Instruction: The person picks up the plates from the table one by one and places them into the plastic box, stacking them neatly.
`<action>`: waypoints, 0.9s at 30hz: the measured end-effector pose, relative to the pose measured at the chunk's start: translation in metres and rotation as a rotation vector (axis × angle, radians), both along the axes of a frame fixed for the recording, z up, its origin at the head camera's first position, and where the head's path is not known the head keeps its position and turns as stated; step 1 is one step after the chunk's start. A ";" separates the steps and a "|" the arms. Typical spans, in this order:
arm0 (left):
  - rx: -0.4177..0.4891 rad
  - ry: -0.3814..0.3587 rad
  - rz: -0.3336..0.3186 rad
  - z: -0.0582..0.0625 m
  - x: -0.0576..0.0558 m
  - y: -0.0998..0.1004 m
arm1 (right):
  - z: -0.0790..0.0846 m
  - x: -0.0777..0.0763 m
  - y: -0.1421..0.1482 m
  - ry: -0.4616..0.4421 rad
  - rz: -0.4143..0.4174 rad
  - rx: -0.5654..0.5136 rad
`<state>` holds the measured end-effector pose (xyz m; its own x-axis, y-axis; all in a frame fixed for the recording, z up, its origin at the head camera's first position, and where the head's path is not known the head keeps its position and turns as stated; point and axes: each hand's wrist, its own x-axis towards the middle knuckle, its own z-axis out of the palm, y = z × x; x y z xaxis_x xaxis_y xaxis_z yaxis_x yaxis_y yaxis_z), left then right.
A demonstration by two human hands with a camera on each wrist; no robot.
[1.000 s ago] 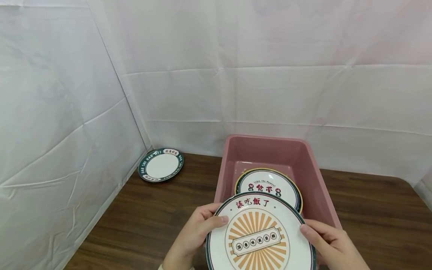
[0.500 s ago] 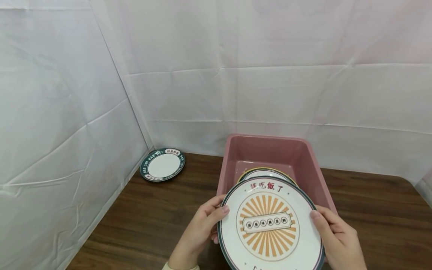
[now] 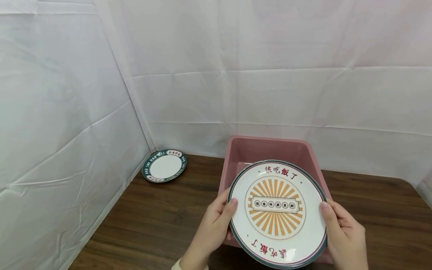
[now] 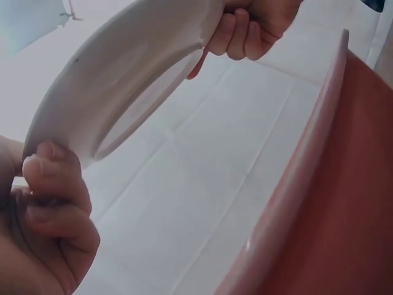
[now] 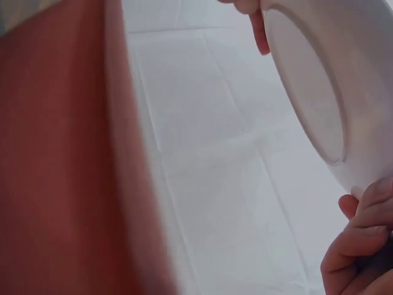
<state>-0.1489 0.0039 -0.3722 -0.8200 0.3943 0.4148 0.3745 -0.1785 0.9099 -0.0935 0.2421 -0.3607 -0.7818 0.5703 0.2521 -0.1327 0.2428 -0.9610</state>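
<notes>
A round white plate [image 3: 276,243] with a dark green rim, red characters and an orange sunburst is held up over the near part of a pink plastic tub [image 3: 270,148]. My left hand [image 3: 214,223] grips its left edge, thumb on top and fingers curled beneath. At the opposite edge my right hand [image 3: 345,234] pinches the rim the same way. Both wrist views look up at the plate's plain white underside [image 4: 135,55], with its raised foot ring. Most of the tub's inside is hidden behind the plate.
Another plate [image 3: 164,167], white with a green lettered border, lies at the back left of the brown wooden table [image 3: 152,221]. White cloth [image 3: 270,93] hangs behind and at the left. The tub wall [image 5: 61,153] rises close to both hands.
Both hands have raised the plate, shifting it rightward and turning it slightly. It now covers the yellow-rimmed plate that showed in the tub earlier.
</notes>
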 end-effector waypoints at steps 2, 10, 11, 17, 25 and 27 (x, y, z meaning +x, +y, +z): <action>-0.019 0.025 0.037 0.006 -0.006 0.003 | 0.007 -0.004 0.002 -0.011 -0.008 0.062; -0.120 0.219 0.259 0.029 -0.044 0.015 | 0.037 -0.032 0.008 0.124 0.032 0.247; -0.155 0.251 0.310 0.031 -0.049 0.017 | 0.040 -0.037 0.009 0.139 0.036 0.268; -0.322 0.352 0.542 0.034 -0.079 0.030 | 0.045 -0.068 0.010 0.167 0.044 0.366; -0.333 0.241 0.602 0.024 -0.114 0.050 | 0.037 -0.102 0.019 0.189 0.004 0.464; -0.350 0.203 0.610 0.020 -0.120 0.056 | 0.032 -0.109 0.023 0.173 -0.001 0.481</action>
